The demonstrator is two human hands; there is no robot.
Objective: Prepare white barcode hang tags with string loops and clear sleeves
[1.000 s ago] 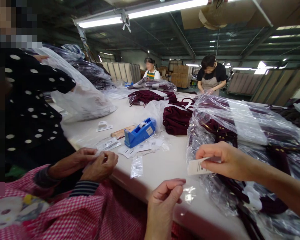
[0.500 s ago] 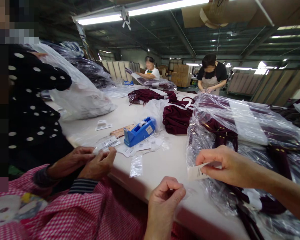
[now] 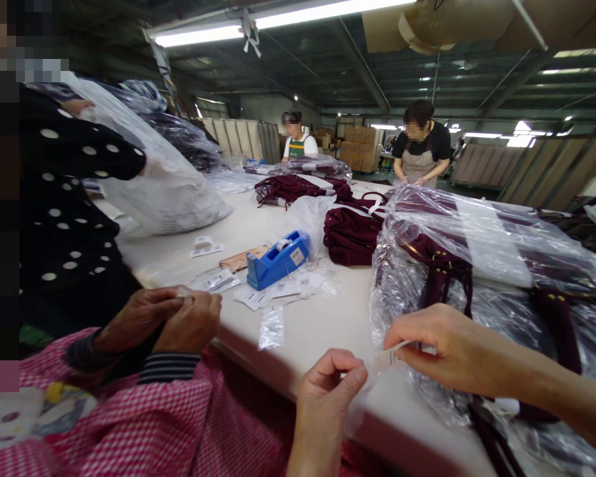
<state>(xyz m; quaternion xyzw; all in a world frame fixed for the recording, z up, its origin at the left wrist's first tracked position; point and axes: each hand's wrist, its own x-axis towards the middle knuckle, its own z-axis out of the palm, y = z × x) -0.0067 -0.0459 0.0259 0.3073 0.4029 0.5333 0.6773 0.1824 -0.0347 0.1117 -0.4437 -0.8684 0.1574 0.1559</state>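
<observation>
Head view: card (image 3: pixel 386 358) is pinched by right hand (image 3: pixel 430 346), film (image 3: pixel 358 405) apparently by left hand (image 3: pixel 330 391); bowed card could be creased by over-tight pinching.

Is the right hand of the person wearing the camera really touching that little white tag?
Touching. The head view shows the right hand pinching the white printed tag between thumb and fingers.

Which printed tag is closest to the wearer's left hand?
The cream tag pinched in the wearer's right hand, its free end near the left hand. The other tags lie on the table by the blue tape dispenser.
</observation>
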